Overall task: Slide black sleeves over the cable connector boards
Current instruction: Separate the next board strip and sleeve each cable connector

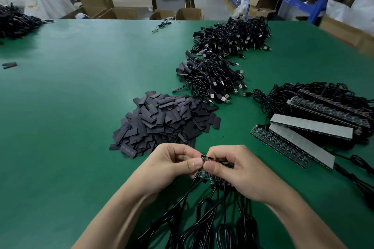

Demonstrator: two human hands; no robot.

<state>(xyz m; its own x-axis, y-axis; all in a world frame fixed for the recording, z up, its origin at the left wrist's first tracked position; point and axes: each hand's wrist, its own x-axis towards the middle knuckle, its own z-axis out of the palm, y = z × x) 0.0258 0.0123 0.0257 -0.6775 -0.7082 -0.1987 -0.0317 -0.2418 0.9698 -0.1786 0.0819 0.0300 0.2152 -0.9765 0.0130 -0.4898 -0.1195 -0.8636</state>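
Note:
Both my hands hold one strip of small connector boards [210, 159] over the near middle of the green table [70, 107]. My left hand [172, 164] pinches its left end between thumb and fingers. My right hand [235, 170] grips the rest of the strip, hiding most of it. Black cables [204, 204] hang from the boards toward me in coiled loops. A heap of flat black sleeves [164, 122] lies just beyond my hands. No sleeve is in either hand.
Piles of black USB cables with sleeved ends [212, 79] run toward the far right. Panels of joined boards with cables [315, 123] are stacked at the right. Another dark pile [16, 22] sits far left. Two loose sleeves [9, 65] lie at the left.

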